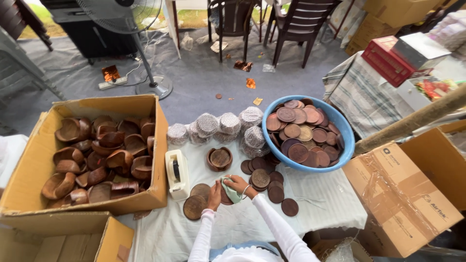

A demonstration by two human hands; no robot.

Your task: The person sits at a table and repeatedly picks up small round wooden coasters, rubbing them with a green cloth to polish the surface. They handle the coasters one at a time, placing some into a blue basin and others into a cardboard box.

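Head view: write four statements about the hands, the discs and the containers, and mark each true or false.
1. The blue basin holds round wooden discs. True.
2. The cardboard box at the left holds folded cloths. False: it holds carved wooden pieces.
3. The right hand presses a pale green cloth onto a disc. True.
4. The tape dispenser stands inside the basin. False: it stands on the white-covered table, beside the box.
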